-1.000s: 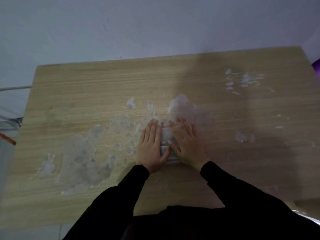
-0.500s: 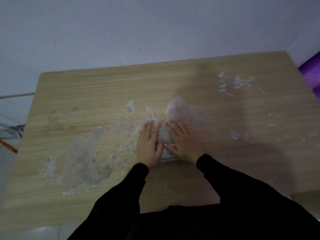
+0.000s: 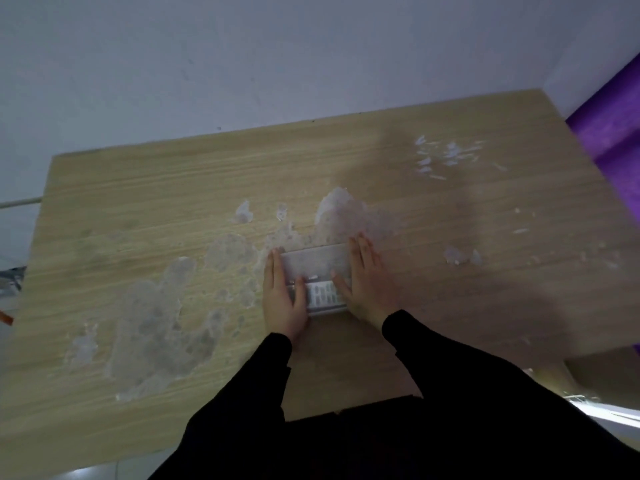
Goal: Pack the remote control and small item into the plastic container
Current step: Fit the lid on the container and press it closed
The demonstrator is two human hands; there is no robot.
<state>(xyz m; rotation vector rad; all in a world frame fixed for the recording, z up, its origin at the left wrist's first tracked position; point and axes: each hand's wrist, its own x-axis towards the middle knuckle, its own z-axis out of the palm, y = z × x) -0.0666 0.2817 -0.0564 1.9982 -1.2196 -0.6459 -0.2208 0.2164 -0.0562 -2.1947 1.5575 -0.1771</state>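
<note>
A pale wall backs the wooden surface [image 3: 138, 202], which is blotched with whitish patches. The clear container [image 3: 315, 271] lies on it near your edge. Your left hand [image 3: 282, 296] lies flat against the container's left side, thumb over its top; your right hand [image 3: 367, 282] presses the container's right side, fingers straight. The remote [image 3: 323, 293] shows through the container's near half, buttons up. Too blurred to pick out the small item.
</note>
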